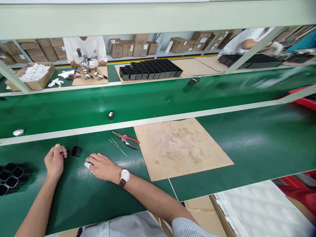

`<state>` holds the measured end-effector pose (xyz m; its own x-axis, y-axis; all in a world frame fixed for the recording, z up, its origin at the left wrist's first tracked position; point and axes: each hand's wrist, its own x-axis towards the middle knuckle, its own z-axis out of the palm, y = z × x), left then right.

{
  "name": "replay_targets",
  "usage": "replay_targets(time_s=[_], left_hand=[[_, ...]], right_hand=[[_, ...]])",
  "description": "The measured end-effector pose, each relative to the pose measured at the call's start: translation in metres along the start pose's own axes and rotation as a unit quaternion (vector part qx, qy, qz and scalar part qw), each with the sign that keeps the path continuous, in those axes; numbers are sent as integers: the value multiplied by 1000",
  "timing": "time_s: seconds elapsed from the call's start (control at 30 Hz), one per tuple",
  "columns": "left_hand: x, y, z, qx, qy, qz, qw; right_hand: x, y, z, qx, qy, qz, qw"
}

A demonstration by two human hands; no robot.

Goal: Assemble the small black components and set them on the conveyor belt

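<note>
My left hand (56, 159) rests on the green bench with its fingers curled in and the thumb on top; nothing shows in it. Just to its right stands a small black open-topped case (76, 151), apart from both hands. My right hand (102, 166) lies palm down on the bench, fingers stretched out, with a white cover (88, 164) on one finger. Beyond it are metal tweezers (118, 147) and red-handled pliers (126, 140), neither touched. Several black cases (12, 176) stand grouped at the far left.
A stained cardboard sheet (182, 148) covers the bench to the right. Behind a pale rail runs a green conveyor belt (148, 102) carrying a few small parts. Across it, a person (86, 49) sits near rows of black cases (150, 69); another person's sleeve (237, 41) shows at right.
</note>
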<state>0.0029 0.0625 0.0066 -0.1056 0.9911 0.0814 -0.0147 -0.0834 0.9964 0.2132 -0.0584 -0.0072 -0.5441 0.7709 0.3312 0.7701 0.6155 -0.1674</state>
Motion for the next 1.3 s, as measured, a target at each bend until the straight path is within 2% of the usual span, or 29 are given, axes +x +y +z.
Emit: replay_targets(time_s=[0.23,0.53,0.63,0.7,0.77,0.87,0.93,1.03,1.1,1.2,1.3], left_hand=[[3,-1,1,14,34,27,999],[3,-2,0,-12,8,3,1000],[3,-7,-1,19,-9,17,1000],[1,-7,-2,70,-33,42,996],[-4,-6,-1,128,-81,82,985],[-13,-1,0,216,-184,152,947],[-20,0,1,268,-235,177,917],[-25,-4,1,287,-257,188,904],[-19,-9,-1,268,-224,191,918],[13,-13,-7,281,-104,198,933],[65,-6,-17,381,26,178,907]], right_hand=[[0,0,0,-16,9,-7,1000],[0,-2,-4,-24,8,-8,1000],[0,-1,-2,-7,8,-6,1000],[-1,1,0,19,8,-2,1000],[-4,6,0,55,11,6,998],[-10,22,0,105,52,49,992],[-14,35,-1,113,91,86,986],[-17,48,-1,126,110,92,982],[-17,50,0,127,114,87,982],[-17,49,2,125,114,89,982],[-16,49,3,127,118,96,980]])
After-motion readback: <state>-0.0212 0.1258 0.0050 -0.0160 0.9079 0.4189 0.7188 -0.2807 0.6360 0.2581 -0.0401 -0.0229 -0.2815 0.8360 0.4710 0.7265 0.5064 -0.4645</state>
